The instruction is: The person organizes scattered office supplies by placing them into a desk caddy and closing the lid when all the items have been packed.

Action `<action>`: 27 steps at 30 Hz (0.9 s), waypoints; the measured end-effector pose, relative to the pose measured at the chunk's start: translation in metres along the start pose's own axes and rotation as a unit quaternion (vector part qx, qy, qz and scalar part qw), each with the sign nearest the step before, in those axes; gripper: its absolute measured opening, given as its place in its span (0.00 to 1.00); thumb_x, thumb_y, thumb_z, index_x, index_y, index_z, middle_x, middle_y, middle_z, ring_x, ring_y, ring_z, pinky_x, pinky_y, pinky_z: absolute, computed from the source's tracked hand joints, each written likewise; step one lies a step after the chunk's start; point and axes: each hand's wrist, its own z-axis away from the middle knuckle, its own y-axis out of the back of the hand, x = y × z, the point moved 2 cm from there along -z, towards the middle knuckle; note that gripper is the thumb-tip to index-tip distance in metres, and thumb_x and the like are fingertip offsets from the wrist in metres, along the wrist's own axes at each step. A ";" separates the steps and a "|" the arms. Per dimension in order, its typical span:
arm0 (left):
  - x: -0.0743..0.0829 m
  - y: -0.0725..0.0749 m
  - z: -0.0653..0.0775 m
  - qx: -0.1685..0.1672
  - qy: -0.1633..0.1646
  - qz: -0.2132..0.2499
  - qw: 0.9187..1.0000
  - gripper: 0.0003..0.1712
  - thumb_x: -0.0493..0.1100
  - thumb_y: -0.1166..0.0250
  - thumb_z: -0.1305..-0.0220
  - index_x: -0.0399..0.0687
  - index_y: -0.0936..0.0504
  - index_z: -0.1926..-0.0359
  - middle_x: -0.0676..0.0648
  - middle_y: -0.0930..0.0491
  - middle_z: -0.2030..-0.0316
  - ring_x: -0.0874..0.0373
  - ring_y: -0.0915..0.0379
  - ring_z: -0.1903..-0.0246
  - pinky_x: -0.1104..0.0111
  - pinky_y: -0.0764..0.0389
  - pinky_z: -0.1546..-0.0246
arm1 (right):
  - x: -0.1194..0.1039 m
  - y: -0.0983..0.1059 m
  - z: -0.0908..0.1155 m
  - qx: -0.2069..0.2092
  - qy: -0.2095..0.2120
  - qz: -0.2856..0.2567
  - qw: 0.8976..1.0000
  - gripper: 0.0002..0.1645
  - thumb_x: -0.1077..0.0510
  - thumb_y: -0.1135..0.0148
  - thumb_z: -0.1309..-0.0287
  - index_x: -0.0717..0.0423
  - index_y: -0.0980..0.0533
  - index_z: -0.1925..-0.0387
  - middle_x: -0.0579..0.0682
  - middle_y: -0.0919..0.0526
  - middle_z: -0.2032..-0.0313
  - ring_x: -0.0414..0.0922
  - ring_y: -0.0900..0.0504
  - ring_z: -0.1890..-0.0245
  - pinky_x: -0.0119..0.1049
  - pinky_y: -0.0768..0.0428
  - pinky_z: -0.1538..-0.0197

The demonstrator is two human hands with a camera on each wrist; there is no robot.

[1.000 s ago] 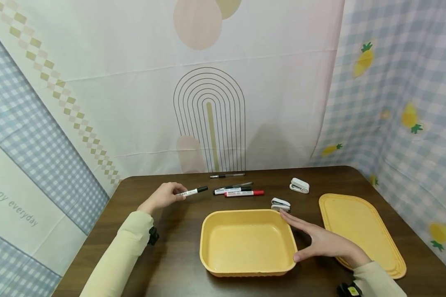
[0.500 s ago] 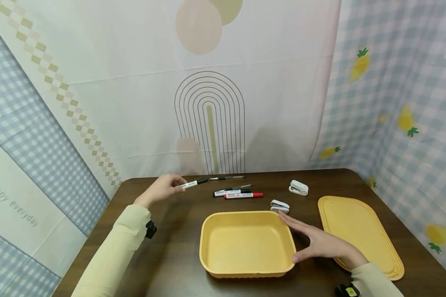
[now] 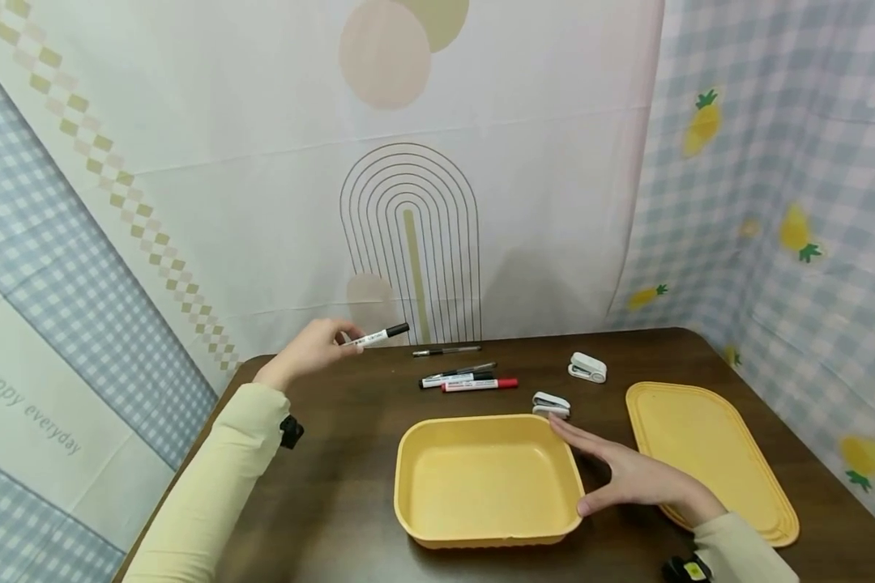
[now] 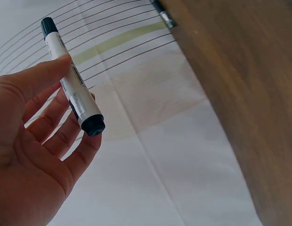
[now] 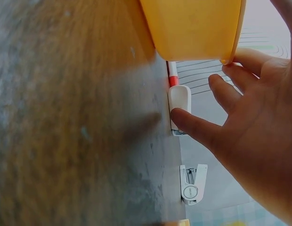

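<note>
My left hand [image 3: 313, 350] pinches a white marker with a black cap [image 3: 376, 338], raised at the back left of the table. In the left wrist view the thumb lies across the marker's barrel [image 4: 76, 89], with fingers behind it. My right hand [image 3: 636, 476] rests at the right side of a yellow plastic box [image 3: 490, 541], fingers spread. Its thumb touches the front right of the rim and a fingertip reaches the back right corner. The right wrist view shows fingertips right at the rim of the box [image 5: 195, 28]. Nothing lies in the box.
Behind the box lie a red marker [image 3: 479, 385], a black-capped marker [image 3: 448, 379] and thin pens, one pen [image 3: 446, 351] near the back edge. Two small white staplers [image 3: 587, 367] sit to the right. A yellow lid [image 3: 707, 453] lies at the right. A curtain hangs behind.
My left hand has lifted the black-capped marker upward and slightly left, away from the tabletop. The right hand and the box have stayed in place.
</note>
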 end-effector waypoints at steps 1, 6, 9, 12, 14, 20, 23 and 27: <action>0.001 0.003 -0.001 0.004 -0.002 -0.002 1.000 0.10 0.40 0.33 0.32 0.43 0.13 0.52 0.48 0.16 0.64 0.53 0.23 0.66 0.62 0.24 0.67 | -0.001 0.001 -0.001 0.002 0.000 0.002 1.000 0.65 0.52 0.21 0.48 0.45 0.53 0.19 0.54 0.55 0.20 0.50 0.54 0.23 0.37 0.39 0.31; 0.010 0.014 -0.007 0.021 -0.014 -0.013 1.000 0.10 0.39 0.32 0.33 0.41 0.13 0.53 0.46 0.16 0.63 0.51 0.23 0.65 0.61 0.26 0.67 | -0.003 0.003 -0.006 0.009 -0.009 0.006 1.000 0.65 0.52 0.21 0.50 0.44 0.53 0.19 0.49 0.54 0.20 0.57 0.53 0.24 0.37 0.41 0.30; 0.013 0.016 -0.011 0.019 -0.020 -0.015 0.999 0.10 0.39 0.32 0.33 0.41 0.13 0.53 0.46 0.16 0.63 0.52 0.23 0.65 0.62 0.25 0.67 | -0.002 0.001 -0.006 0.003 -0.009 0.002 1.000 0.65 0.52 0.21 0.49 0.45 0.53 0.19 0.50 0.55 0.20 0.59 0.54 0.24 0.38 0.41 0.30; 0.019 0.017 -0.015 0.018 -0.023 -0.007 1.000 0.11 0.40 0.33 0.33 0.41 0.14 0.52 0.46 0.16 0.64 0.52 0.23 0.65 0.62 0.25 0.68 | -0.001 0.000 -0.004 0.002 -0.007 0.000 1.000 0.65 0.52 0.22 0.48 0.45 0.54 0.19 0.50 0.55 0.20 0.58 0.54 0.24 0.38 0.40 0.30; 0.024 0.018 -0.018 0.018 -0.025 -0.005 1.000 0.10 0.40 0.33 0.32 0.42 0.14 0.52 0.46 0.16 0.65 0.52 0.23 0.65 0.61 0.24 0.67 | -0.001 0.000 -0.003 0.004 -0.008 -0.002 1.000 0.65 0.52 0.21 0.49 0.44 0.53 0.19 0.49 0.55 0.20 0.57 0.54 0.23 0.38 0.41 0.30; 0.044 0.020 -0.030 0.020 -0.051 -0.021 0.998 0.09 0.39 0.32 0.34 0.43 0.13 0.54 0.47 0.16 0.60 0.52 0.23 0.63 0.59 0.23 0.62 | -0.002 -0.001 0.001 0.005 0.001 -0.001 1.000 0.66 0.51 0.21 0.49 0.46 0.53 0.19 0.53 0.55 0.20 0.53 0.55 0.23 0.33 0.42 0.30; 0.056 0.021 -0.037 0.020 -0.070 -0.027 0.997 0.09 0.39 0.31 0.34 0.43 0.13 0.54 0.47 0.16 0.59 0.52 0.23 0.62 0.59 0.23 0.61 | -0.002 -0.002 0.002 0.004 -0.007 0.002 1.000 0.66 0.51 0.21 0.50 0.46 0.53 0.19 0.52 0.54 0.20 0.49 0.54 0.23 0.34 0.41 0.30; 0.072 0.022 -0.045 0.021 -0.089 -0.025 0.996 0.09 0.40 0.31 0.34 0.44 0.13 0.54 0.48 0.16 0.60 0.54 0.24 0.63 0.60 0.23 0.62 | -0.001 0.000 0.001 0.005 -0.024 0.006 1.000 0.66 0.50 0.21 0.49 0.43 0.53 0.19 0.47 0.53 0.21 0.46 0.52 0.24 0.37 0.39 0.31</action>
